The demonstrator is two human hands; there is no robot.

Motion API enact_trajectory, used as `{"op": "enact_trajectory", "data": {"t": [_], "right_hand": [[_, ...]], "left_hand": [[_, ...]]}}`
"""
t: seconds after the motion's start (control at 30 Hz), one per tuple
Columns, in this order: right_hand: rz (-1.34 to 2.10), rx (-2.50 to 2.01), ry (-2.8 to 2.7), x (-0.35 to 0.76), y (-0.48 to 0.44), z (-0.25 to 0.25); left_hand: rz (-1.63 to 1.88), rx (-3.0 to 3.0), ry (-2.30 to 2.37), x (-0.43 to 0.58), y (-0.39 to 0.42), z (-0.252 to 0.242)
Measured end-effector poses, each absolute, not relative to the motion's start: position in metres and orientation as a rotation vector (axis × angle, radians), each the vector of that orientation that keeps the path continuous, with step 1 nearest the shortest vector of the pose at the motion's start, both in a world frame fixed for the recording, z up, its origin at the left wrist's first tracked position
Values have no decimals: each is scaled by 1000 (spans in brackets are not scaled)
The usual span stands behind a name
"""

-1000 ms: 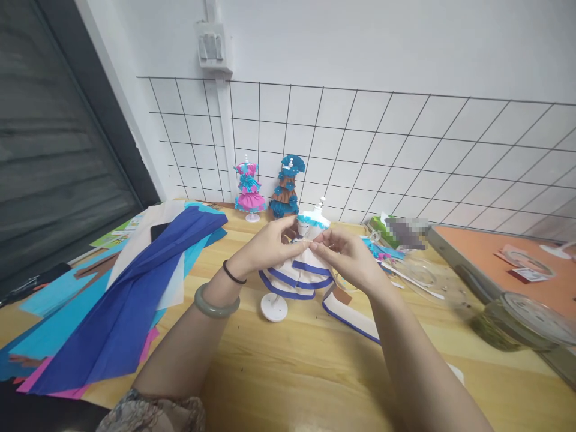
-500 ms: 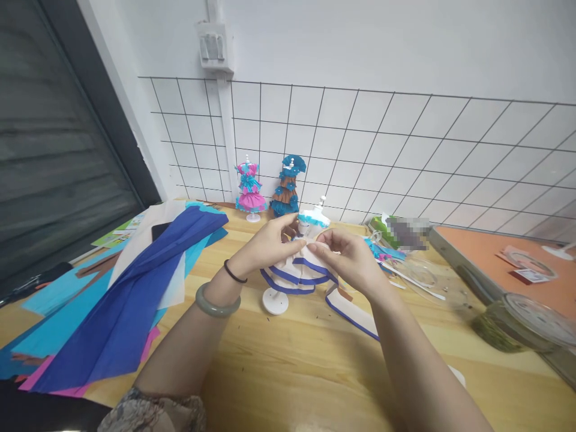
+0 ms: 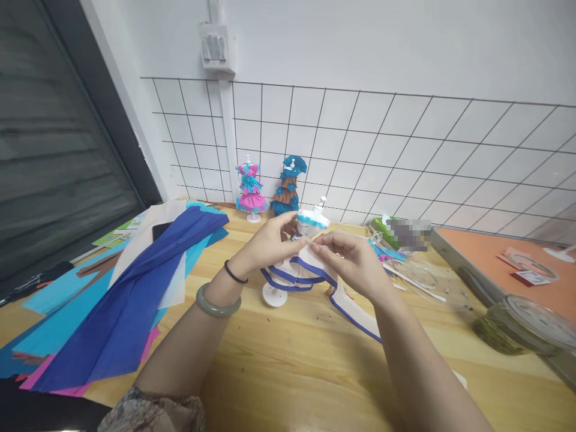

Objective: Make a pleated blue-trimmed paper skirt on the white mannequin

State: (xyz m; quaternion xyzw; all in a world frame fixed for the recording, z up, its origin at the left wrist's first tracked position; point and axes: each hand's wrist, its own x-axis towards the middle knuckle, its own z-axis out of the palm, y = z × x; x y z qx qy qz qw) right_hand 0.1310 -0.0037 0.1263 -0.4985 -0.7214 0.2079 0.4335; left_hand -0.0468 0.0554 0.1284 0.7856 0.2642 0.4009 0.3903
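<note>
A small white dress form (image 3: 319, 209) leans to the right, its round base (image 3: 274, 295) tipped toward the lower left. It wears a turquoise-and-white top and a layered white skirt (image 3: 294, 279) with blue edges. My left hand (image 3: 272, 243) grips the form at the waist, its thumb pressing on the skirt's upper edge. Close beside that thumb, my right hand (image 3: 351, 258) pinches the top of a white crepe-paper strip with a blue border. The strip's loose tail (image 3: 353, 311) trails down to the table, passing behind my right forearm. My left fingertips are partly hidden behind the form.
Crepe-paper sheets (image 3: 135, 300) lie piled at the left. Two dressed forms, one pink-and-turquoise (image 3: 252, 201) and one teal-and-brown (image 3: 285, 195), stand by the wall grid. At the right are a ribbon roll (image 3: 504, 333) and an orange-lined tray (image 3: 486, 246).
My right hand has shifted slightly, still pinching the strip near my left thumb. The strip's tail hangs a little differently. My left hand keeps its grip on the dress form.
</note>
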Motion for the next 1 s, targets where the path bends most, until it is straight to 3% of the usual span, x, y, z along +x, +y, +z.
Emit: {"op": "enact_trajectory", "data": {"t": [0.53,1.0], "right_hand": [[214,-1134,-1900,129,-6,123],[428,-1299,-1683,128,-6,123]], "left_hand": [[1003,1984,607,-47,55,129],[1039,1978,656,-47,55,128]]}}
